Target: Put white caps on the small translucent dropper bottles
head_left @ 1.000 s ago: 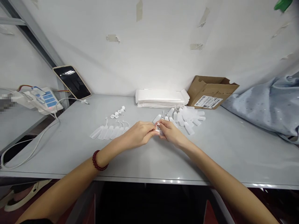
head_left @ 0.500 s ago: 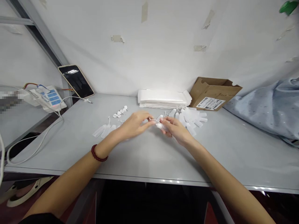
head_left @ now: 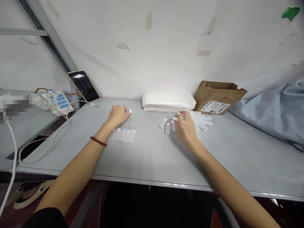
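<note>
Bottles (head_left: 123,135) lay in a row mid-worktop under the left hand (head_left: 117,114), pinching a small cap (head_left: 129,111); the right hand (head_left: 186,126) rested loosely on the loose pile (head_left: 199,122) — a nudge could have scattered either.

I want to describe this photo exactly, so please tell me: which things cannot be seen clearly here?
- Head view: the left hand covers the small white caps, so whether it grips one is unclear.
- The right hand hides part of the pile of small bottles.
- Box label: print too small.
- Left edge: a pixelated patch hides something.
- Green object, top right: blurred.
</note>
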`<state>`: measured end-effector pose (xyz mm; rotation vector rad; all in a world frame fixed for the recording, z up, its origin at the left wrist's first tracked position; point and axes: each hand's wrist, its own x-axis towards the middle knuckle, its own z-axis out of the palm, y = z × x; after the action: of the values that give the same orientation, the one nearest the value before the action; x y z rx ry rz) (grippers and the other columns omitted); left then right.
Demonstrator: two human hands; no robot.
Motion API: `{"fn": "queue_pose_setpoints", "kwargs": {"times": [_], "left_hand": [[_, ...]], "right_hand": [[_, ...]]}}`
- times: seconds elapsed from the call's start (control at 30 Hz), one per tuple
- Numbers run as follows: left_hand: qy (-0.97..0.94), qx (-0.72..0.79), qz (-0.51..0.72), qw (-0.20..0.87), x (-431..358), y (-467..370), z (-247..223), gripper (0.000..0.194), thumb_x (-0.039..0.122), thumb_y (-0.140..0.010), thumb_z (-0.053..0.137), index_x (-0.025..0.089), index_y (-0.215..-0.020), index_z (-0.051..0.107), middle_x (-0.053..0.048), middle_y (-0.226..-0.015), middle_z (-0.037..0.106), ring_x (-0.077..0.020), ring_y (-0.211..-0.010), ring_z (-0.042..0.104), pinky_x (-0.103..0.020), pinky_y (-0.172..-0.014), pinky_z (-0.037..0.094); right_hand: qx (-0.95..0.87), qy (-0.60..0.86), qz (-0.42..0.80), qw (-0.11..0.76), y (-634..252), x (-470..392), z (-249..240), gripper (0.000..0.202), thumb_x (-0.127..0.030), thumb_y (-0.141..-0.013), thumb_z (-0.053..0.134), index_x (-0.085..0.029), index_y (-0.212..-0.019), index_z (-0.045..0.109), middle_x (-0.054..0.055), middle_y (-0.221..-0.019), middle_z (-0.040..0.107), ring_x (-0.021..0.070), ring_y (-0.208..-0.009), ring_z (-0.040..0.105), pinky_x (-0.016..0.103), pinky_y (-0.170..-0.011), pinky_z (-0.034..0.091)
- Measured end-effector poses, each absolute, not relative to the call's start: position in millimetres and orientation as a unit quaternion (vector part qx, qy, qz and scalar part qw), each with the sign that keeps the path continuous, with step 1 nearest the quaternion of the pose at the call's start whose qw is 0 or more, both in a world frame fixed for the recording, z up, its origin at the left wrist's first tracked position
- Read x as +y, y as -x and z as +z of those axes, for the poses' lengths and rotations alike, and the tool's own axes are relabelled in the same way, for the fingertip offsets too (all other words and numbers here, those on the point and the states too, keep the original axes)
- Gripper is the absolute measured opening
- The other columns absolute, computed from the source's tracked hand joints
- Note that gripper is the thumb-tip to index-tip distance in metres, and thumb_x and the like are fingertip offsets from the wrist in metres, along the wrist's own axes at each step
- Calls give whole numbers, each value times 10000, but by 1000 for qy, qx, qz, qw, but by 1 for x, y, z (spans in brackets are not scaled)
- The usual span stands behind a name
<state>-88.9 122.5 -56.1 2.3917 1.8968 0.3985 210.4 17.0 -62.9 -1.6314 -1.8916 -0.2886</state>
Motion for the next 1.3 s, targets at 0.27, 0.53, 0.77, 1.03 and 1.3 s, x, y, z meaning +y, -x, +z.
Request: {"fn": "queue_pose_setpoints", "kwargs": {"times": [0.27,0.53,0.77,1.03,1.3], "left_hand": [[-776,623,95,9,112,75,-48,289,292,-817,462,149,-785,711,-151,-837,705,-329,-920,556,-415,-827,418],[-782,616,96,10,106,71,-44,296,278,-803,458,140,-788,719,-160,-844,709,-332,-918,556,-413,-818,418],[-786,610,99,19,103,71,-43,286,262,-789,471,125,-773,723,-170,-846,712,-335,-924,560,-419,-822,423],[-792,597,129,29,99,67,-35,268,244,-764,494,120,-805,728,-140,-887,722,-294,-920,599,-390,-874,423],[-719,505,266,396,67,48,-6,234,372,-747,600,166,-635,611,7,-611,590,-115,-555,481,-240,-517,339]], "right_hand": [[-815,459,6,355,-166,2,-61,179,-233,-921,471,-174,-1067,556,159,-1087,571,283,-1019,568,468,-849,490],[-846,426,205,245,-99,3,-55,792,-603,-663,741,-116,-1249,530,140,-1063,501,280,-997,503,460,-870,480],[-848,441,212,203,-94,11,-63,762,-575,-686,736,-75,-1225,539,154,-1094,474,299,-1051,452,481,-918,440],[-848,420,191,260,-103,11,-67,547,-401,-722,743,-129,-1153,543,130,-1091,500,278,-1040,485,467,-925,443],[-828,405,159,354,-145,11,-60,489,-283,-781,678,-185,-1216,479,132,-1153,514,264,-1052,534,456,-891,475]]}}
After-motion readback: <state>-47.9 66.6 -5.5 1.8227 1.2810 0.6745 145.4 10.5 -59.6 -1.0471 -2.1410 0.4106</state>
